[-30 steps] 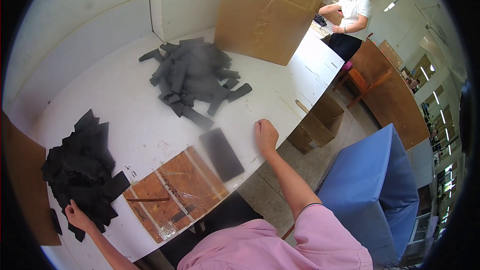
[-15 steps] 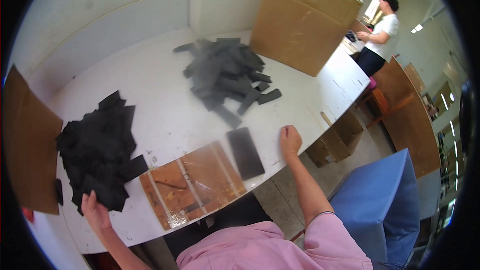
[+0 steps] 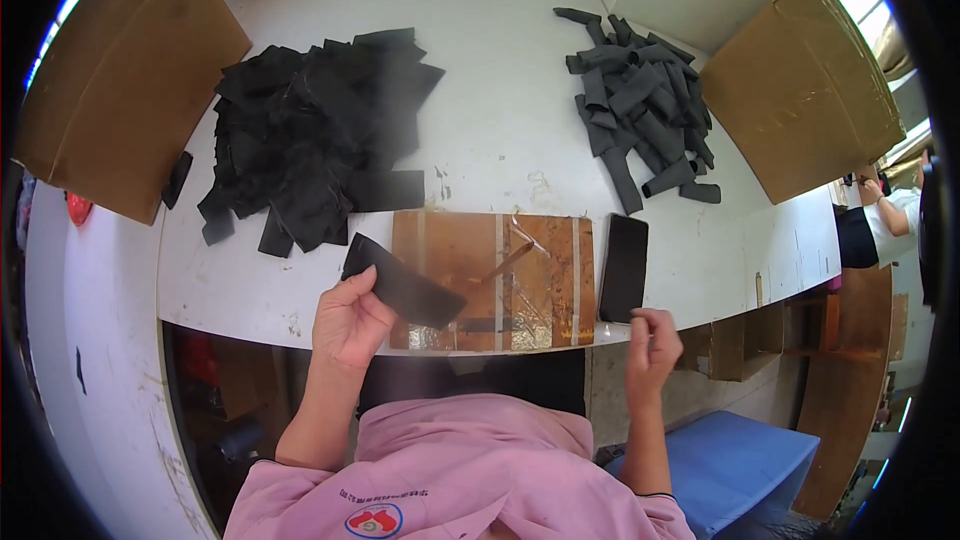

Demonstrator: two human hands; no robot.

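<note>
My left hand [image 3: 352, 318] pinches a flat black rectangular piece [image 3: 405, 283] between thumb and fingers, above the left part of a brown board [image 3: 450, 235]. Beyond it lies a large heap of similar flat black pieces [image 3: 300, 120]. My right hand [image 3: 655, 345] is closed, fingers curled, at the table's front edge by the near end of a dark phone-like slab [image 3: 624, 270]. Whatever those fingers may hold is hidden. A thin brown stick [image 3: 512, 260] lies across the board, which has clear tape strips.
Dark grey rolled tubes [image 3: 645, 100] form a pile at the back right. Cardboard boxes stand at the left [image 3: 130, 70] and right [image 3: 805, 90] of the white table [image 3: 490, 100]. A blue covered block [image 3: 730, 465] is low at the right. Another person [image 3: 885, 215] stands at far right.
My left hand has come away from the black heap with one flat piece, now over the board. My right hand stays closed, now beside the slab's near end. The view has turned left.
</note>
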